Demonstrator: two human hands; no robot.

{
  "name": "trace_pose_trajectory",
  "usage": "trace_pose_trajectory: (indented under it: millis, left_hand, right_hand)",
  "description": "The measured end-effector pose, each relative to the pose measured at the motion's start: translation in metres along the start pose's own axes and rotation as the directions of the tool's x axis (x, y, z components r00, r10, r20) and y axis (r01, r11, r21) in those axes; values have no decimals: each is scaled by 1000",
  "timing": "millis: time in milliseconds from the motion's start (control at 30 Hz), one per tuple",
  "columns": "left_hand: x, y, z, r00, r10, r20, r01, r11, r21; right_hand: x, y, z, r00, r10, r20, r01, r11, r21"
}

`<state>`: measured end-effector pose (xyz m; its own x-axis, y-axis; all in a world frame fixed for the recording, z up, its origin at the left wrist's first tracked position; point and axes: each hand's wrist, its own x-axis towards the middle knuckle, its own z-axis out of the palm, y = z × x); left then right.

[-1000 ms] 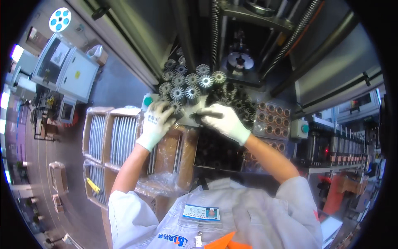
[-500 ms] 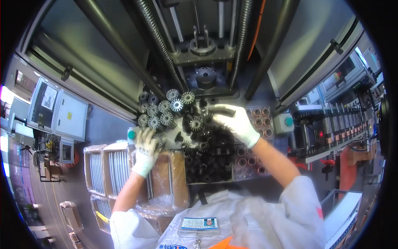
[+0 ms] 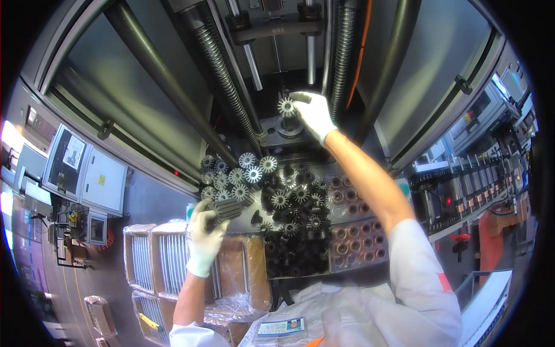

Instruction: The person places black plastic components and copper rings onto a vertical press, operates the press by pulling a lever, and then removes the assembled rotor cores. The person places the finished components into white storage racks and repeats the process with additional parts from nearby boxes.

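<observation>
A: What does the right hand have?
B: Thumb and fingers in a white glove, clamped on a toothed core. Its pale, star-shaped end shows.
A: Where exactly is that core?
B: Inside the machine, at a round metal fixture. I can't tell whether the two touch.
A: And the left hand?
B: Also gloved, and closed around one end of a ribbed core. That one is dark grey and held on its side, well apart from the first.
A: What lies about it?
B: Just beyond, a cluster of upright cores, packed side by side. To their right, a heap of dark toothed pieces.
A: Farther out?
B: On the right, rows of copper-coloured rings. On the left, nearer the body, plastic-wrapped cardboard boxes, some with shiny rods in them. An orange cable runs up beyond the right hand.
</observation>
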<state>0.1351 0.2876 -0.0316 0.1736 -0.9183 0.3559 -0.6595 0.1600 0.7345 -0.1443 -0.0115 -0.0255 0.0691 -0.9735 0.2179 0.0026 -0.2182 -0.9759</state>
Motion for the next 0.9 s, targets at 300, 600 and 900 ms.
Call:
trace_pose_trajectory:
  millis: [300, 600, 900]
  left_hand:
    - [72, 30, 51, 974, 224, -17, -224, 974, 14]
    - [204, 78, 130, 917, 396, -43, -398, 917, -41]
    - [266, 106, 141, 838, 380, 391, -459, 879, 130]
  right_hand:
    - [10, 3, 2, 998, 10, -61, -34, 914, -404]
    - [-127, 7, -38, 977, -185, 102, 211, 822, -528]
    - [-231, 25, -104, 946, 81, 313, 87, 869, -487]
